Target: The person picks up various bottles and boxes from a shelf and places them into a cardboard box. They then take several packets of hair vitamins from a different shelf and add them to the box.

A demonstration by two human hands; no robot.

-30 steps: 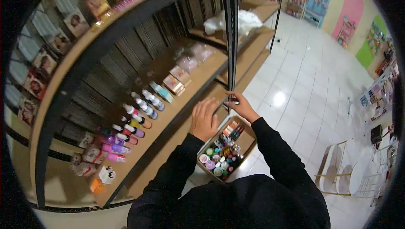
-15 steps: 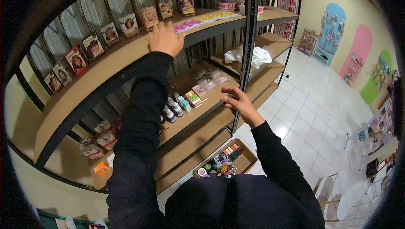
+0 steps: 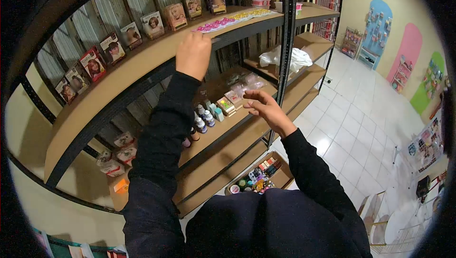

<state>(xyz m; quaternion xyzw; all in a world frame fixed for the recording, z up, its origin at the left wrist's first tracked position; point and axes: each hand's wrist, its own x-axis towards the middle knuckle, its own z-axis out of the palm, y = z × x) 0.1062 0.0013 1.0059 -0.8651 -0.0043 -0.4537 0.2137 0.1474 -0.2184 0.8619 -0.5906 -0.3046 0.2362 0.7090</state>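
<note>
My left hand (image 3: 194, 54) is at the front edge of the upper shelf (image 3: 142, 51), its fingers curled in a closed shape; what they hold, if anything, is hidden. Just beyond it lies a strip of pink packets (image 3: 216, 24), with yellow packets (image 3: 251, 14) to the right. Several hair-dye boxes (image 3: 153, 24) stand along the back of that shelf. My right hand (image 3: 268, 110) hovers before the lower shelf, fingers bent and apart, with nothing visible in it. Near it are small boxes (image 3: 226, 105) and bottles (image 3: 200, 124).
An open carton (image 3: 283, 175) of assorted small goods sits on the floor below. A black metal post (image 3: 288, 44) rises right of my right hand. White cloth or plastic (image 3: 297, 58) lies on a shelf behind it. Wire racks (image 3: 403, 220) stand at the lower right.
My left hand has come down slightly from over the shelf to its front edge, and its spread fingers have closed. The view has shifted, moving the shelves slightly to the right.
</note>
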